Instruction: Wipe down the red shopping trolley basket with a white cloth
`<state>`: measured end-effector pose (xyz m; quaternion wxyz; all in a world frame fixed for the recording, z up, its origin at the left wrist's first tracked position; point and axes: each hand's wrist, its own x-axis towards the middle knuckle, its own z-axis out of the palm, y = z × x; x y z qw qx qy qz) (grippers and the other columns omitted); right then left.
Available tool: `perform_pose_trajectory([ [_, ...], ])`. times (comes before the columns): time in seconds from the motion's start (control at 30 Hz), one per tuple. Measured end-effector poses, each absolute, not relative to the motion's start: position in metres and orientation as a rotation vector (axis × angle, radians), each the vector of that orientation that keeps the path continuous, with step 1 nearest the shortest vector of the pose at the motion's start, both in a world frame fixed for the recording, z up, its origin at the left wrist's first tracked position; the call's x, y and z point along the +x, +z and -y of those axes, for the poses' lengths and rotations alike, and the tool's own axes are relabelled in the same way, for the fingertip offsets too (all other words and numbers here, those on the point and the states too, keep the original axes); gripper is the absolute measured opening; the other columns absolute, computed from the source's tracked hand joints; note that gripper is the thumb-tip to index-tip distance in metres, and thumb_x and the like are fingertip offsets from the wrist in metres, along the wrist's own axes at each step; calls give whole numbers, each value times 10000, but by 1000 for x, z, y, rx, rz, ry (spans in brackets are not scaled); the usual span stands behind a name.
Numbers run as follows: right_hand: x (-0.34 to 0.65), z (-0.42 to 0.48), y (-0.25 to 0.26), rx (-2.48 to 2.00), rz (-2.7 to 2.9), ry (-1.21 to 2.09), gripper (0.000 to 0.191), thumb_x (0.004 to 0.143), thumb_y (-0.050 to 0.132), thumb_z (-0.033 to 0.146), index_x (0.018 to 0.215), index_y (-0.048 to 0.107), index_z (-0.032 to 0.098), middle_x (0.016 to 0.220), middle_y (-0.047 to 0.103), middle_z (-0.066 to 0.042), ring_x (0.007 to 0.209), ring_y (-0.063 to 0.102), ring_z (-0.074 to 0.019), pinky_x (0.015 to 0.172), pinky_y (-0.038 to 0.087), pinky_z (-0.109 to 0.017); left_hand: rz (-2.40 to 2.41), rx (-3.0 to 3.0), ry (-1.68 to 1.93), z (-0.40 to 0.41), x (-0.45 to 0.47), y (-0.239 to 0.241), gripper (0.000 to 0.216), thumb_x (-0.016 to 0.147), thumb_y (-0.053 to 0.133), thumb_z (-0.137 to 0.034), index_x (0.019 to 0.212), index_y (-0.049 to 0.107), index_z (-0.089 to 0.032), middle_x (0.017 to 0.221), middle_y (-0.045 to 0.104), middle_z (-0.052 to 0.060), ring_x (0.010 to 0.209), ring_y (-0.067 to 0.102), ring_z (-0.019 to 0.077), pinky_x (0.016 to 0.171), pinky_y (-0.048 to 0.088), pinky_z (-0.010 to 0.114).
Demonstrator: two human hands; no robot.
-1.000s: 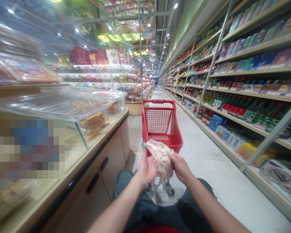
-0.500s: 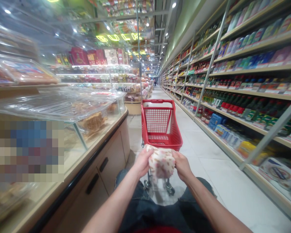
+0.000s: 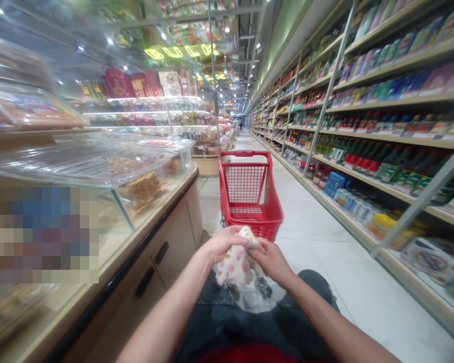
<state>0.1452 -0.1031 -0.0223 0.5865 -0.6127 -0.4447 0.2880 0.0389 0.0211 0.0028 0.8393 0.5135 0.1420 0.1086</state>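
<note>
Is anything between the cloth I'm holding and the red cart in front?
Nothing visible does. The left hand and right hand grip the cloth just behind the cart, at its near rim, with only open air between.

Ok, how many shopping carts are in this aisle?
1: the red cart stands mid-aisle just beyond the left hand and right hand, both gripping a floral cloth, between the display counter and the shelves. Others far down the aisle may be hidden.

Supermarket aisle, pale tiled floor [image 3: 321, 247], stocked shelves [image 3: 382, 143] right, glass display counter [image 3: 98, 164] left, ceiling spotlights [image 3: 227, 29]
</note>
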Motion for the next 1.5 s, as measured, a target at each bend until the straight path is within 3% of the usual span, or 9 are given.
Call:
perform_pose_trajectory([
  [0.1,149,105,-16,-1367,962,1020,284,645,632,434,692,637,154,586,637,6,516,548,-135,499,414,-237,-456,1278,423,-34,35,5,470,479,749,-65,906,574,-153,626,597,-17,538,567,115,581,446,247],
  [0.23,155,104,-5,-1203,728,1021,334,623,656,429,808,649,150,703,678,-24,599,595,-157,573,456,-261,-683,1432,943,-26,36,3,274,556,704,-106,794,592,-183,687,595,-20,642,565,106,653,448,221],
  [0.4,142,98,0,-1127,679,975,298,600,665,436,753,629,183,674,670,-17,610,605,-179,581,478,-285,-482,1133,558,12,38,-7,290,658,669,-374,815,611,-137,707,637,39,647,599,152,615,470,251],
  [0.53,138,94,-16,-1135,724,1065,375,664,576,471,855,620,151,787,674,-81,713,632,-222,636,499,-347,-411,783,532,19,49,-20,334,617,704,-273,881,575,-113,713,660,69,644,633,183,620,491,282],
  [0.8,141,94,-57,-1545,1543,-210,645,738,542,416,1305,385,152,1358,380,-136,1265,313,-278,1026,283,-458,-549,826,424,2,63,-35,226,651,593,-191,864,593,-113,668,651,50,582,613,163,553,469,258],
  [0.97,154,74,-91,-1622,1649,-443,590,823,401,303,1371,251,146,1379,350,-132,1286,280,-249,1012,290,-475,-389,999,202,-2,67,-32,389,739,412,-386,942,584,-103,807,652,104,742,623,196,588,459,263],
  [1.1,218,61,-91,-1677,1492,-581,505,823,314,145,1324,359,186,1331,429,-95,1258,335,-177,1000,330,-395,-661,1582,402,-26,79,-29,394,765,393,-293,1099,509,-117,1082,601,136,1019,552,239,845,423,371],
  [1.2,266,59,-84,-2024,1275,-622,522,760,376,99,1270,440,187,1386,351,-106,1310,221,-247,1006,258,-501,-797,2183,575,-47,85,-34,501,737,433,-193,1236,406,-157,1341,417,109,1264,320,230,1042,233,413],
  [1.5,231,20,-120,-2012,1644,-666,447,807,380,119,1235,492,177,1337,430,-96,1282,283,-215,1025,236,-416,-872,3058,76,-71,84,-57,656,729,382,-146,1361,213,-99,1458,197,103,1343,120,233,1059,149,518],
])
